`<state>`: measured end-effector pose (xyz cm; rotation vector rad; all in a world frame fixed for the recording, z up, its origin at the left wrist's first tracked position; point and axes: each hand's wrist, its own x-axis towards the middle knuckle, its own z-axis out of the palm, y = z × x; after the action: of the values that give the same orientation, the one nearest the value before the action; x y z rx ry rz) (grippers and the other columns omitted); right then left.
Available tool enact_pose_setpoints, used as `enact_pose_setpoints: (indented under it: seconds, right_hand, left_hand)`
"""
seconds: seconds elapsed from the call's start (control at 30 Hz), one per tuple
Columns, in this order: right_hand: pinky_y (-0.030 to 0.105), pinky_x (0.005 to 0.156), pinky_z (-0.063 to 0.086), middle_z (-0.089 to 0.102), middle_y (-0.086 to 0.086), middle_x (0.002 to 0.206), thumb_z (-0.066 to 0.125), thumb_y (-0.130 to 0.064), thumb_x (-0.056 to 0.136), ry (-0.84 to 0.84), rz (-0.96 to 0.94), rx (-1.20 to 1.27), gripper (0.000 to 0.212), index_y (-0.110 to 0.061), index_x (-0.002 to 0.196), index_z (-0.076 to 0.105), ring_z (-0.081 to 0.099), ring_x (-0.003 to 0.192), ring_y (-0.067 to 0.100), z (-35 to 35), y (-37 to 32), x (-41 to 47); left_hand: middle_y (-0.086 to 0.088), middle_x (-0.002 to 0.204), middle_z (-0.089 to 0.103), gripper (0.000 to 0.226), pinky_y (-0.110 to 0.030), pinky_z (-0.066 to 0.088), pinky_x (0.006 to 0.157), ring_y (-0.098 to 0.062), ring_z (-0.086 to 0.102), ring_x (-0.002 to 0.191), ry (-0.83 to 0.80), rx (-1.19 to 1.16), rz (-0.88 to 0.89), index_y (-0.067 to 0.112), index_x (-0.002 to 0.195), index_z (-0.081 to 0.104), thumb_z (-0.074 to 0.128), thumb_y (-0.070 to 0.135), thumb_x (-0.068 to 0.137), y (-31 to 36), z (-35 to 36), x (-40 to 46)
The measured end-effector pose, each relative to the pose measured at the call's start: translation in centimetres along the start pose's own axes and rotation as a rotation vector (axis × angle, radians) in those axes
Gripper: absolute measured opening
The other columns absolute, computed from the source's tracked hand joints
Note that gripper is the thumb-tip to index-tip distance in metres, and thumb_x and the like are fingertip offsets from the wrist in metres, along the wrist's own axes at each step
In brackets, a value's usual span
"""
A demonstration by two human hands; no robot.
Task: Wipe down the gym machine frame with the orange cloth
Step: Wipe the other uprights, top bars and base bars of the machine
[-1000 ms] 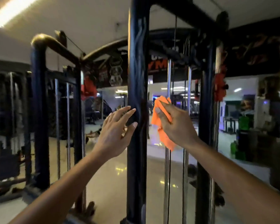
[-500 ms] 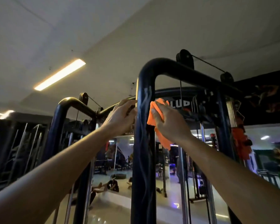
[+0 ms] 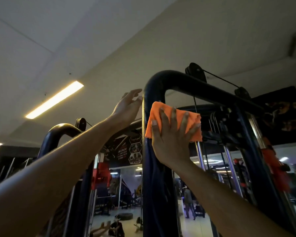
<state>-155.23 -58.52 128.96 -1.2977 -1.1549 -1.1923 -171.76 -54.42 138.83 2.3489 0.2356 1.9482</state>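
So the left hand point(image 3: 126, 106) is up with fingers loose and open, just touching the left side of the black frame upright point(image 3: 154, 168), probably for balance, while the right hand point(image 3: 173, 134), fingers spread wide, presses the crumpled bright orange cloth point(image 3: 191, 120) against its right side below the top bend.

A pale ceiling point(image 3: 143, 31) carries a glowing strip light point(image 3: 55, 100); dark wall posters point(image 3: 125, 149) hang above a glossy floor point(image 3: 109, 218).
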Motion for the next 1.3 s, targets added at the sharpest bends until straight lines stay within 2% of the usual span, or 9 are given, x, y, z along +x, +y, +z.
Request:
enact_pose_setpoints:
  seconds: [0.1, 0.17, 0.23, 0.37, 0.53, 0.73, 0.93, 1.1, 1.3]
  right_hand:
    - [0.060, 0.126, -0.024, -0.011, -0.002, 0.182, 0.008, -0.070, 0.110, -0.106, 0.006, 0.218, 0.068, -0.045, 0.171, -0.010, -0.015, 0.166, 0.035, 0.1, 0.7, 2.1]
    - [0.066, 0.133, 0.004, -0.011, 0.000, 0.182, 0.015, -0.067, 0.112, -0.159, 0.079, 0.428, 0.065, -0.047, 0.170, -0.006, 0.002, 0.168, 0.038, -0.3, 0.7, 6.1]
    - [0.065, 0.128, 0.022, -0.013, 0.001, 0.182, 0.020, -0.062, 0.114, -0.222, 0.149, 0.572, 0.064, -0.049, 0.170, -0.007, 0.015, 0.165, 0.041, -1.0, 0.2, 9.7]
    - [0.059, 0.120, 0.035, -0.010, -0.005, 0.181, 0.024, -0.060, 0.115, -0.206, 0.029, 0.532, 0.067, -0.048, 0.169, -0.013, 0.026, 0.160, 0.039, -1.3, -0.8, 8.2]
    - [0.059, 0.128, 0.029, -0.009, -0.002, 0.182, 0.020, -0.058, 0.114, -0.138, -0.032, 0.455, 0.068, -0.040, 0.172, -0.010, 0.015, 0.164, 0.035, -0.6, -0.2, 4.5]
    - [0.064, 0.126, 0.031, 0.002, 0.004, 0.182, 0.031, -0.044, 0.115, -0.091, -0.007, 0.564, 0.061, -0.034, 0.172, 0.013, 0.015, 0.164, 0.035, 0.0, -0.7, 14.4]
    - [0.058, 0.132, 0.018, -0.010, -0.002, 0.182, 0.023, -0.055, 0.116, -0.119, -0.057, 0.514, 0.066, -0.038, 0.173, -0.005, 0.001, 0.168, 0.031, -0.2, 0.0, 4.9]
    - [0.065, 0.133, 0.006, -0.002, 0.001, 0.183, 0.022, -0.054, 0.116, -0.110, 0.002, 0.561, 0.064, -0.037, 0.174, 0.002, -0.006, 0.168, 0.032, -0.5, 0.7, 10.4]
    - [0.058, 0.132, 0.018, -0.008, -0.005, 0.183, 0.023, -0.053, 0.117, -0.103, -0.066, 0.579, 0.063, -0.040, 0.173, -0.001, 0.004, 0.169, 0.027, -0.7, 0.2, 5.3]
  left_hand:
    - [0.004, 0.158, 0.048, 0.041, -0.026, 0.034, 0.102, -0.013, 0.046, 0.141, -0.036, 0.006, -0.007, 0.033, 0.156, 0.050, 0.044, 0.032, 0.116, 0.2, -0.2, 1.2]
    - [0.006, 0.147, 0.054, 0.038, -0.035, 0.035, 0.107, -0.017, 0.046, 0.145, -0.090, -0.022, -0.032, 0.032, 0.153, 0.053, 0.040, 0.033, 0.117, 0.7, -0.1, 1.9]
    - [0.008, 0.141, 0.057, 0.035, -0.040, 0.040, 0.107, -0.019, 0.051, 0.139, -0.118, -0.121, -0.103, 0.033, 0.145, 0.057, 0.036, 0.040, 0.117, 1.6, 0.2, 2.6]
    - [0.014, 0.126, 0.062, 0.043, -0.045, 0.046, 0.105, -0.015, 0.060, 0.122, -0.081, -0.297, -0.199, 0.037, 0.118, 0.065, 0.027, 0.057, 0.115, 3.0, 0.5, 3.3]
    - [-0.003, 0.157, 0.055, 0.076, -0.055, 0.040, 0.119, -0.029, 0.052, 0.141, -0.086, -0.368, -0.286, 0.017, 0.153, 0.056, 0.020, 0.069, 0.110, 3.3, 0.7, 3.7]
    - [-0.002, 0.152, 0.063, 0.098, -0.062, 0.038, 0.122, -0.030, 0.058, 0.140, -0.109, -0.374, -0.394, 0.016, 0.150, 0.062, 0.017, 0.086, 0.098, 3.4, -0.3, 4.3]
    - [-0.005, 0.163, 0.051, 0.102, -0.065, 0.031, 0.125, -0.034, 0.046, 0.151, -0.066, -0.378, -0.410, 0.013, 0.160, 0.049, 0.014, 0.087, 0.098, 4.0, 0.6, 3.2]
    - [-0.005, 0.166, 0.047, 0.101, -0.064, 0.032, 0.125, -0.035, 0.044, 0.152, -0.092, -0.370, -0.426, 0.013, 0.159, 0.051, 0.015, 0.086, 0.099, 4.6, 0.1, 3.2]
    - [0.000, 0.169, 0.044, 0.091, -0.063, 0.033, 0.124, -0.031, 0.041, 0.155, -0.149, -0.358, -0.379, 0.020, 0.162, 0.048, 0.021, 0.082, 0.102, 3.1, -0.3, 1.8]
